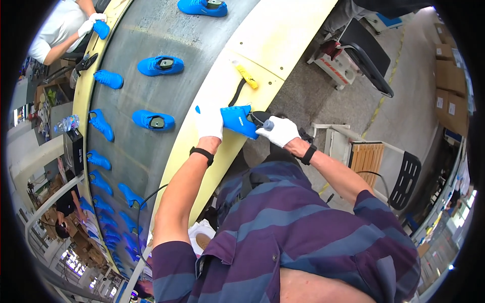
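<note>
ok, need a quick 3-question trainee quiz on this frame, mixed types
1. True or false: the left hand holds the blue shoe.
2. Which tool lies on the cream bench edge beyond the hands? A) yellow-handled tool B) red hammer C) scissors
3. Fill in: the right hand wears a ___ glove.

Key: 1 true; 2 A, the yellow-handled tool; 3 white.

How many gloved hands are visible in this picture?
3: the person's left hand and right hand hold a blue shoe at the belt's edge; a co-worker's gloved hand is top left. Others may be hidden.
</note>
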Available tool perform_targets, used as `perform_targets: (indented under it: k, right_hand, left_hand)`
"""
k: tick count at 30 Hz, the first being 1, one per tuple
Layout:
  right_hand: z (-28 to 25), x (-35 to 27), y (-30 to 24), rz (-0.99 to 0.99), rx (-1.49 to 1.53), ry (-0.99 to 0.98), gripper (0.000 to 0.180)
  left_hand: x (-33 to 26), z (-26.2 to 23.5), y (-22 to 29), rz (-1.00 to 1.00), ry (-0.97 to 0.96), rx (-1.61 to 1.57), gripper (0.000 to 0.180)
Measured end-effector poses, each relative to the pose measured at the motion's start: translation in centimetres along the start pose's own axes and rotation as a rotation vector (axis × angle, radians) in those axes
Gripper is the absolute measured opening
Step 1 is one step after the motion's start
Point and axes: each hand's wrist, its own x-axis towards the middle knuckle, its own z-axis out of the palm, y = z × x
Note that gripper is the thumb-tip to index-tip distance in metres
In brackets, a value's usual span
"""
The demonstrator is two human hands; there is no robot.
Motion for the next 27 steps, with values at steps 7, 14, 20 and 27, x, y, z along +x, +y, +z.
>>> perform_targets:
  k: [7, 14, 20, 27]
  right_hand:
    - [0.4, 0.7, -0.7, -0.037, -0.139, 0.038, 0.049]
    - [-0.9, 1.8, -0.3, 0.014, 0.011, 0.099, 0.051]
    - [-2.9, -0.5, 0.6, 0.028, -0.040, 0.042, 0.051]
    - [-0.6, -1.2, -0.4, 0.017, -0.197, -0.108, 0.054]
  left_hand:
    - [-0.4, -0.1, 0.3, -0.020, 0.054, -0.115, 0.035]
    - [0.2, 0.0, 0.0, 0.071, -0.036, 0.268, 0.034]
    - [0.0, -0.3, 0.1, 0.011, 0.098, 0.102, 0.031]
    - [0.3, -0.2, 0.6, -0.116, -0.008, -0.025, 0.040]
